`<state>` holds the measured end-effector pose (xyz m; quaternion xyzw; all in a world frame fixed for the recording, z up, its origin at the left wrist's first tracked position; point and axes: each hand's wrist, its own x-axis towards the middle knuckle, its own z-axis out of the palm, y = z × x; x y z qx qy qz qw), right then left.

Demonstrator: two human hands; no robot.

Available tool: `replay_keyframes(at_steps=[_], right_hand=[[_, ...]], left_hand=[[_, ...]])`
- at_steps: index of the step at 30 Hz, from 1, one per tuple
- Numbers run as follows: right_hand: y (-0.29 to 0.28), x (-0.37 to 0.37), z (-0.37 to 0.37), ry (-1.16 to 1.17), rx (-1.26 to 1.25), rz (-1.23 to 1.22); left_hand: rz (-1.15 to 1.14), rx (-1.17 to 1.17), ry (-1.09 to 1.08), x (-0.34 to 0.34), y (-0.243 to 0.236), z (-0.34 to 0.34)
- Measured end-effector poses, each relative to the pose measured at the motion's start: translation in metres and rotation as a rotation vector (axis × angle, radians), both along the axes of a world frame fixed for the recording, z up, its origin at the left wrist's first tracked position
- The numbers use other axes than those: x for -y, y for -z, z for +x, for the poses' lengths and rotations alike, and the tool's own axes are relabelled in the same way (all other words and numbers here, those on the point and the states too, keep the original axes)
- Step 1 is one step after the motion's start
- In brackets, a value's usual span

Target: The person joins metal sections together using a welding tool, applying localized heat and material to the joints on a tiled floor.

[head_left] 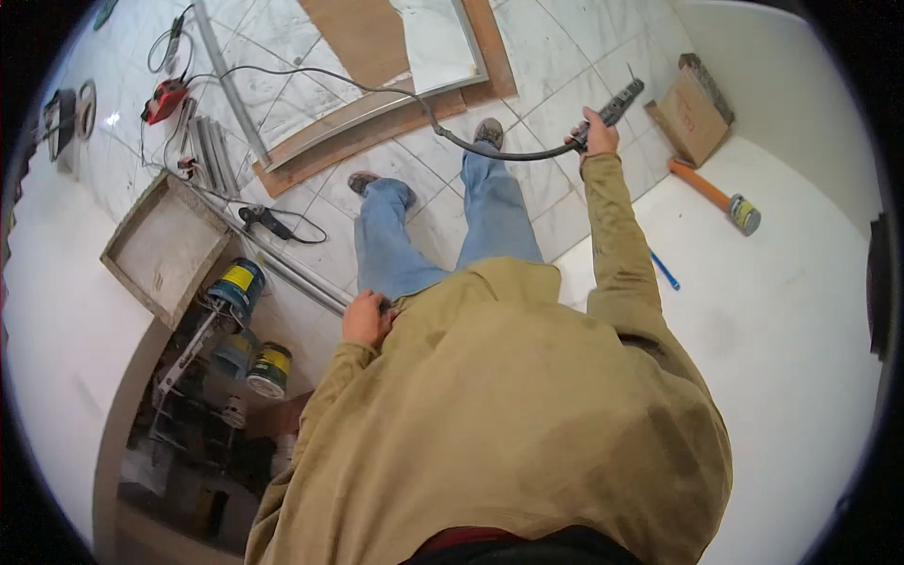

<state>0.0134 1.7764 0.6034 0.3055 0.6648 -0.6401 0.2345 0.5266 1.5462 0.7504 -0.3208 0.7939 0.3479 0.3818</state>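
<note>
My right hand (600,135), stretched out ahead at the right, is closed round a black welding electrode holder (621,102). A thin rod (631,71) sticks up from the holder's far end. From its near end a thick black cable (508,153) curves left across the floor toward a small red machine (166,100). My left hand (365,320) rests at my left hip with its fingers curled. Something small and dark shows at those fingers, too hidden to name. Ahead of my feet lies a metal angle frame (367,115) on brown board (353,33).
Metal bars (292,268) and a black clamp (268,222) with its lead lie to the left. Beyond them are a shallow tray (169,240) and several paint buckets (235,285). At right stand a cardboard box (692,118), an orange-handled tool (702,184) and a blue pen-like stick (665,271).
</note>
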Motion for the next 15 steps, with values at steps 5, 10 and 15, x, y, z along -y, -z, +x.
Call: replay_keyframes(at_steps=[5,10,15], right_hand=[[0.091,-0.017,0.003,-0.105,0.135,0.061],[0.208,-0.025,-0.010,-0.119,0.145,0.120],[0.368,-0.022,-0.052,-0.202,0.139,0.148]], left_hand=[[0.488,0.357,-0.107,0.002,-0.030,-0.023],[0.953,0.532,-0.010,0.037,0.048,-0.032],[0.261,-0.225,-0.265,0.064,0.317,-0.131]])
